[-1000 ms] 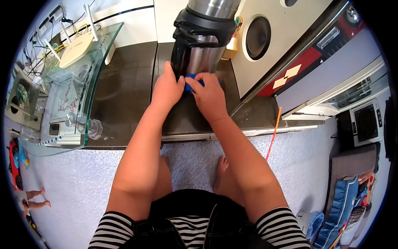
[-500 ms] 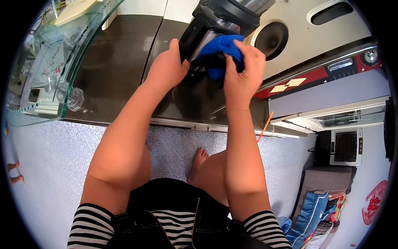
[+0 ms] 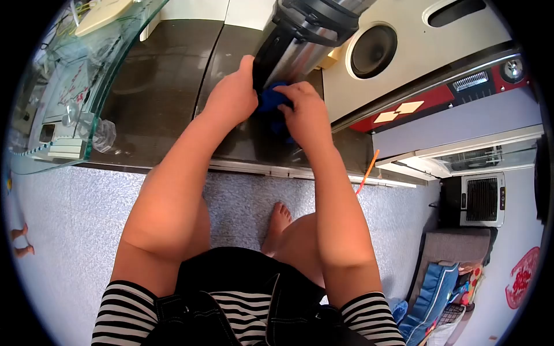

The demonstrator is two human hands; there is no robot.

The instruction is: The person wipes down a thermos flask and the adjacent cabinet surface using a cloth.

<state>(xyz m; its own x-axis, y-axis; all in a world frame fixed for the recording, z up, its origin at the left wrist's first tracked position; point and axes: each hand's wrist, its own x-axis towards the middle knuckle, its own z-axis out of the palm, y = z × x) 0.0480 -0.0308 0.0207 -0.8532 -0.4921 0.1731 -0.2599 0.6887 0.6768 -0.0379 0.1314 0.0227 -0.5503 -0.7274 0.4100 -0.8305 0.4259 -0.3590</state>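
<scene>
A shiny steel cylinder (image 3: 303, 57) with black plastic fittings leans across the top of the head view, over the dark glossy counter (image 3: 156, 75). My left hand (image 3: 234, 95) is closed around the black strip along its left side, near the lower end; the fingertips are hidden behind it. My right hand (image 3: 307, 112) pinches a blue cloth (image 3: 273, 97) against the cylinder's lower end, thumb and forefinger toward my left hand. Part of the cloth hangs below the fingers, in shadow.
A glass shelf (image 3: 109, 86) with a clear faceted glass object (image 3: 104, 135) stands left. To the right is a pale speaker cabinet (image 3: 415, 57) with a round black cone (image 3: 374, 50). An orange stick (image 3: 368, 171) juts past the counter edge.
My right hand has moved down and left with the blue cloth, from the cylinder's side to its lower end. My left hand keeps its hold at nearly the same place.
</scene>
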